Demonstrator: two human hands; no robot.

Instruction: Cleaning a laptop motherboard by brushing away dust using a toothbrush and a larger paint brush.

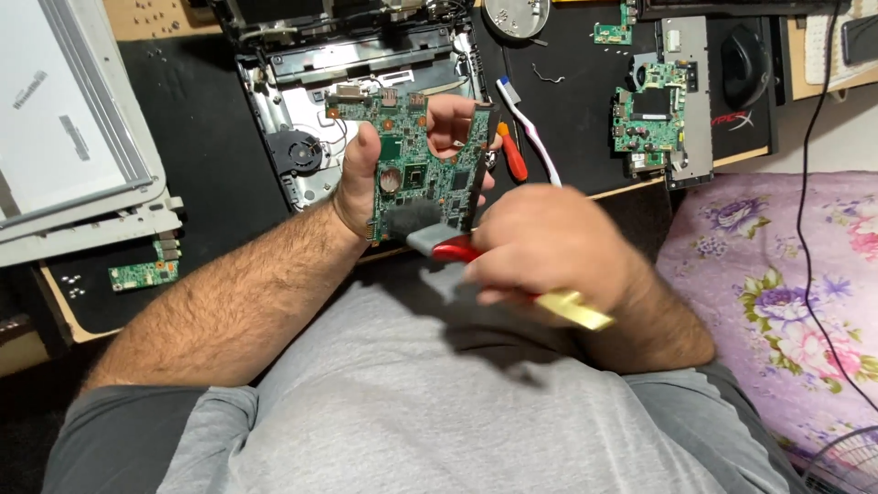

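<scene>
My left hand [366, 178] holds a green circuit board [416, 165] upright above my lap, thumb on its left edge and fingers curled over the top right. My right hand [549, 242] grips a paintbrush [576, 309] with a red ferrule and pale yellow handle. Its blurred grey bristles [416, 220] touch the lower part of the board.
An opened laptop chassis [357, 82] with a small fan lies on the black mat behind the board. A white toothbrush [530, 128] and an orange-handled screwdriver [512, 155] lie to its right, further right another green board [649, 119]. A screen panel [64, 119] lies at left, floral cloth [786, 293] at right.
</scene>
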